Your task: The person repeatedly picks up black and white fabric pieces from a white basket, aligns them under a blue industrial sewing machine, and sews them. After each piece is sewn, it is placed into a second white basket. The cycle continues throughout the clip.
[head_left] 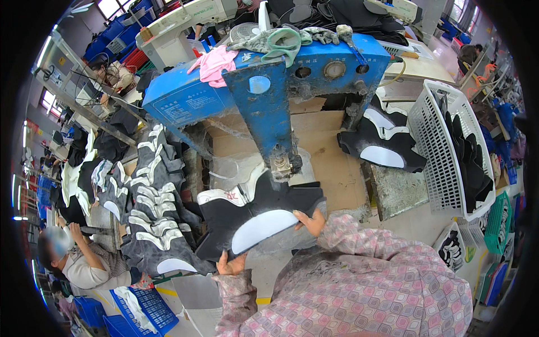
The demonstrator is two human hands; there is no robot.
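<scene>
Black shoe upper (258,216) pinched by left hand (231,264) and right hand (310,221) under the blue press (269,106); it needs careful lining up on the cardboard-covered bench (331,163).

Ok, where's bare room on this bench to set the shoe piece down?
Bare cardboard between the blue machine and the black-and-white pieces, plus the worn slab beside the white basket. The stack crowds the left.

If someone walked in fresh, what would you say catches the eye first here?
The big blue machine at centre, with a pink cloth draped on top. Beneath its head, the left hand and right hand grip a black-and-white shoe piece. A white basket of black pieces stands on the right.
</scene>
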